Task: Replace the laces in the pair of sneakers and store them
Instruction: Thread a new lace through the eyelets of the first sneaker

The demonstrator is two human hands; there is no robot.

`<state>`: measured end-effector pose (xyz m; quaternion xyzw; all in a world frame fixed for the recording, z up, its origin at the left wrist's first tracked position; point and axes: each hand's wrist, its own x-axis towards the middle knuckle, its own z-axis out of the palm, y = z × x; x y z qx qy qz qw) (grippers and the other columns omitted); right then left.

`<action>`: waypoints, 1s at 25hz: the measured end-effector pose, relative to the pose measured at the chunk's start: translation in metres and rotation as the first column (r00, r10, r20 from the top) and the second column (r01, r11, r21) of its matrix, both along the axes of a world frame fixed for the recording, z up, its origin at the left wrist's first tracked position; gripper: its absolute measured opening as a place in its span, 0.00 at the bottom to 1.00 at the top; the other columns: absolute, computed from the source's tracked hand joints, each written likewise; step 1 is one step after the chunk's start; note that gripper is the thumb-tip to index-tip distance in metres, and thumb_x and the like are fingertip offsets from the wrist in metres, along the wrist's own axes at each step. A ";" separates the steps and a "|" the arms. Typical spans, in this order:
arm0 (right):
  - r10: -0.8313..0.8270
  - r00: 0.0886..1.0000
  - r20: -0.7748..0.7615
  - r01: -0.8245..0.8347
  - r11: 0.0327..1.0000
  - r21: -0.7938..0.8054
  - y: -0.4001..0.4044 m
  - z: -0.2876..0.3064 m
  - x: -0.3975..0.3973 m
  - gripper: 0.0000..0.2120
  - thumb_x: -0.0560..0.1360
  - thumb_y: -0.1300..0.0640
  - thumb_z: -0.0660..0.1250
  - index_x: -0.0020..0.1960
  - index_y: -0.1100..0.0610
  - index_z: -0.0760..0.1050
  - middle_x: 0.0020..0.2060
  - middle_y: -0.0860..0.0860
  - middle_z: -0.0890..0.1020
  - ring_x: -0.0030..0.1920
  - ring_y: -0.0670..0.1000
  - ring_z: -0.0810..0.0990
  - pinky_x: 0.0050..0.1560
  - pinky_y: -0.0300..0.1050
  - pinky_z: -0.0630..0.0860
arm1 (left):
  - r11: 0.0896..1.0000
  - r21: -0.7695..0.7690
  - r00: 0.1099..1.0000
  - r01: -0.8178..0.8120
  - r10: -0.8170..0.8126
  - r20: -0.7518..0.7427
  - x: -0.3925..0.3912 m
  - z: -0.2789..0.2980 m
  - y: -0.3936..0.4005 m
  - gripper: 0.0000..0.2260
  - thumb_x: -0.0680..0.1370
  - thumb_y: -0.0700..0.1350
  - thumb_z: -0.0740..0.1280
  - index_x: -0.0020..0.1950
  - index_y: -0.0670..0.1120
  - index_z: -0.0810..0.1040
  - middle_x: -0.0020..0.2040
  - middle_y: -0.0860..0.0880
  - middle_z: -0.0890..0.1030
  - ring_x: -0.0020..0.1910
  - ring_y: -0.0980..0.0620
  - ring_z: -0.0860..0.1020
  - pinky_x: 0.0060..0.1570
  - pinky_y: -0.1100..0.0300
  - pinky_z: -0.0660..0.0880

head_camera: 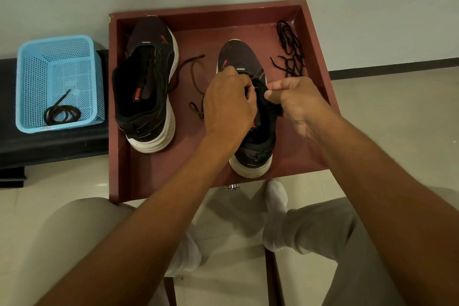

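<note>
Both hands work at the throat of the right-side sneaker, which stands toe-away inside the red wooden tray. Left hand: fingers curled, apparently pinching a lace end at the eyelets; the exact contact is hidden. Right hand: thumb and forefinger pinch the dark tongue edge, holding it clear. A brown lace trails loose between this shoe and the second sneaker. Black laces lie heaped in the tray's far right corner.

Handling: laces are limp and light; grip at the stiff tip for threading. The sneaker upper is soft mesh; steady it by the collar or sole.
</note>
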<state>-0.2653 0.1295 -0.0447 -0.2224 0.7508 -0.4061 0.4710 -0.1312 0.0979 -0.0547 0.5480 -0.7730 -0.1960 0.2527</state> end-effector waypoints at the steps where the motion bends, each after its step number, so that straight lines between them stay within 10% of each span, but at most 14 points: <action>1: 0.007 1.000 -0.008 -0.007 1.000 -0.002 0.000 0.001 0.000 0.09 0.78 0.68 0.70 0.58 0.63 0.82 0.50 0.59 0.86 0.49 0.52 0.85 0.45 0.37 0.82 | 1.000 -0.004 1.000 0.004 -0.004 0.005 0.000 -0.001 0.000 0.07 0.80 0.46 0.69 0.51 0.44 0.85 0.49 0.47 0.79 0.47 0.49 0.78 0.48 0.58 0.75; 17: 0.210 0.948 -0.238 -0.217 0.976 -0.003 -0.002 -0.004 -0.001 0.07 0.80 0.63 0.70 0.56 0.56 0.83 0.47 0.54 0.87 0.49 0.51 0.86 0.56 0.49 0.83 | 0.988 -0.117 0.982 0.098 -0.077 0.173 -0.005 -0.008 -0.010 0.07 0.80 0.45 0.69 0.49 0.43 0.85 0.46 0.46 0.77 0.46 0.46 0.76 0.40 0.55 0.69; 22: 0.153 0.974 -0.168 -0.157 0.987 -0.011 -0.003 0.005 -0.004 0.08 0.81 0.63 0.67 0.48 0.60 0.85 0.39 0.57 0.85 0.37 0.54 0.81 0.35 0.43 0.79 | 0.995 -0.051 0.991 0.089 -0.083 0.103 0.001 -0.008 -0.009 0.06 0.79 0.46 0.72 0.53 0.46 0.86 0.48 0.48 0.77 0.51 0.46 0.74 0.46 0.53 0.74; 25: 0.160 0.961 -0.224 -0.166 0.986 -0.007 -0.006 0.007 -0.004 0.06 0.77 0.63 0.71 0.44 0.58 0.86 0.38 0.57 0.87 0.38 0.58 0.84 0.41 0.53 0.84 | 0.998 -0.049 0.997 0.041 -0.038 0.072 0.005 -0.006 -0.008 0.09 0.75 0.46 0.76 0.54 0.47 0.86 0.49 0.50 0.78 0.56 0.46 0.72 0.50 0.48 0.72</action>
